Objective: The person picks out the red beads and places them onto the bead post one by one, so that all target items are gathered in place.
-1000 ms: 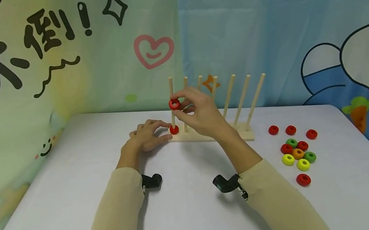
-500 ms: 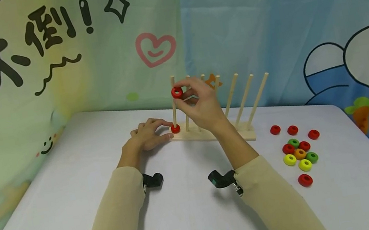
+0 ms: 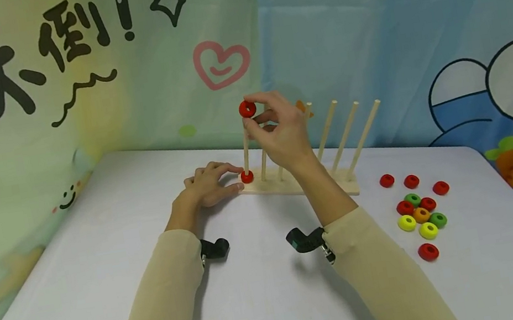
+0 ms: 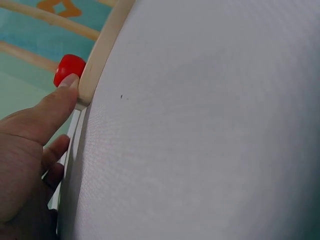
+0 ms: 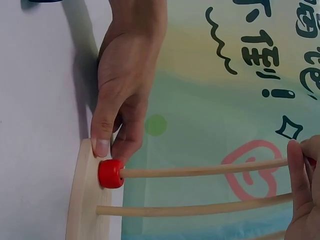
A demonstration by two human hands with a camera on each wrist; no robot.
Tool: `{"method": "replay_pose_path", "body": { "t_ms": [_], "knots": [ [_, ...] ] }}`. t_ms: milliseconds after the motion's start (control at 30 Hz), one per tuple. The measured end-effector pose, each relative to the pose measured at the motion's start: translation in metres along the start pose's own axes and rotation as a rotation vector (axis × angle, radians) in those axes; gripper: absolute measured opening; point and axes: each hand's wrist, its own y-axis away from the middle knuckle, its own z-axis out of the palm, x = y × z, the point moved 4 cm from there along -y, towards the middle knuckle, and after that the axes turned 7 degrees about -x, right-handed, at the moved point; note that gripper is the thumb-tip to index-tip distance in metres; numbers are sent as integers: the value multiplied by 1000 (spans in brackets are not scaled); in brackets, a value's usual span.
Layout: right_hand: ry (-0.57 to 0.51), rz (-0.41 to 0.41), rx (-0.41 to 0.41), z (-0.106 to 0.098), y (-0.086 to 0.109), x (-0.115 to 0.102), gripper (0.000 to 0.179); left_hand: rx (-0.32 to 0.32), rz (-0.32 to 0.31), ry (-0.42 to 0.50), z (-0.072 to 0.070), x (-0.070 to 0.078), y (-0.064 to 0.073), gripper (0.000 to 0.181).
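A wooden stand (image 3: 273,186) carries a row of several upright pegs. Around the base of its leftmost peg (image 3: 246,153) sits a red bead (image 3: 247,177). My left hand (image 3: 210,186) grips that end of the stand between thumb and index finger, close beside this bead; in the left wrist view the thumb lies over the stand's corner. Between thumb and index finger, my right hand (image 3: 285,133) pinches another red bead (image 3: 243,110) at the height of the leftmost peg's tip. Bead and fingers hide that tip, so I cannot tell whether the bead is around it.
To the right on the white table (image 3: 267,292) lie loose beads: several red ones, green, yellow and an orange bead (image 3: 421,215). A printed cloth (image 3: 340,18) hangs behind the table. Both sleeves have black devices at the wrists.
My right hand has risen with the red bead along the leftmost peg to its tip. My left hand has stayed at the stand's end. The head view has shifted slightly.
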Motion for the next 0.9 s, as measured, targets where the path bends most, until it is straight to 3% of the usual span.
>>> {"method": "replay_pose_path", "body": {
  "t_ms": [400,900],
  "knots": [
    [13,182,-24,-1,-9,-2,32,2,-1,-5,0,2,-1,54],
    [105,288,-103,1,-15,-2,39,8,2,-21,0,2,0,58]
  ]
}}
